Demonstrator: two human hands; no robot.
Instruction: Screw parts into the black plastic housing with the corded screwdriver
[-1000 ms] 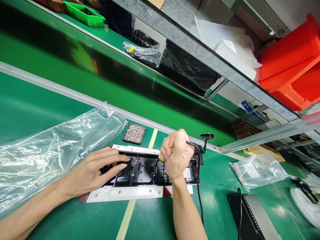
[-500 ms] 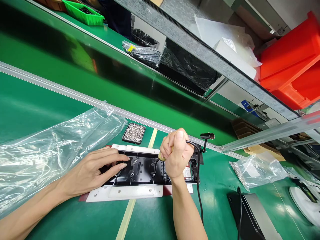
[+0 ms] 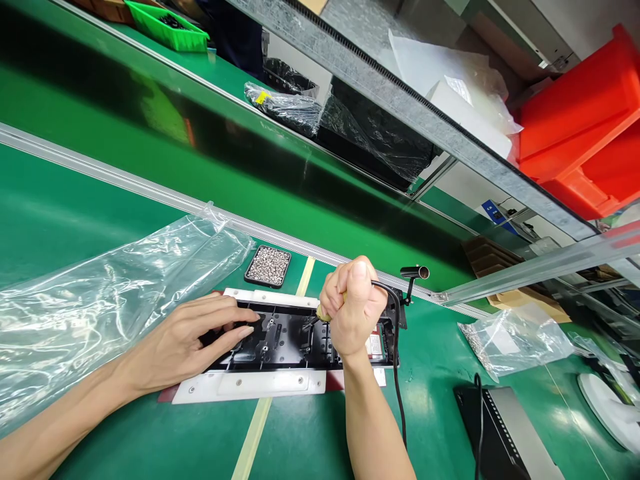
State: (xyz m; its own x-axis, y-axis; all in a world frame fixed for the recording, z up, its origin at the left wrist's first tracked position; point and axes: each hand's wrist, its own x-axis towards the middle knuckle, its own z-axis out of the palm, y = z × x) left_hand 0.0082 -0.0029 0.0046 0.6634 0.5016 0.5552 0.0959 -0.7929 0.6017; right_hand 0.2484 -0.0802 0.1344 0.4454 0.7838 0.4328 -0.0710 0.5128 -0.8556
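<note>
A black plastic housing (image 3: 287, 340) with ribs and small posts lies in a fixture with white side rails (image 3: 273, 383). My right hand (image 3: 353, 303) is wrapped round the yellow handle of a corded soldering iron (image 3: 324, 313), its tip pointing down and left into the housing. From my fist a black cord (image 3: 399, 373) runs down past the wrist. At the housing's left end rests my left hand (image 3: 205, 330), thumb and fingers apart, fingertips over the black plastic. Behind the fixture sits a small black tray (image 3: 246, 277) full of tiny metal pieces, too small to name.
Clear plastic sheeting (image 3: 125, 287) covers the bench at left. A tubular metal holder (image 3: 414, 273) stands behind my right hand. To the right lie a bag of small parts (image 3: 517, 340) and a black-and-grey device (image 3: 505, 430). A metal shelf beam (image 3: 400, 87) crosses above, with a red bin (image 3: 580, 127).
</note>
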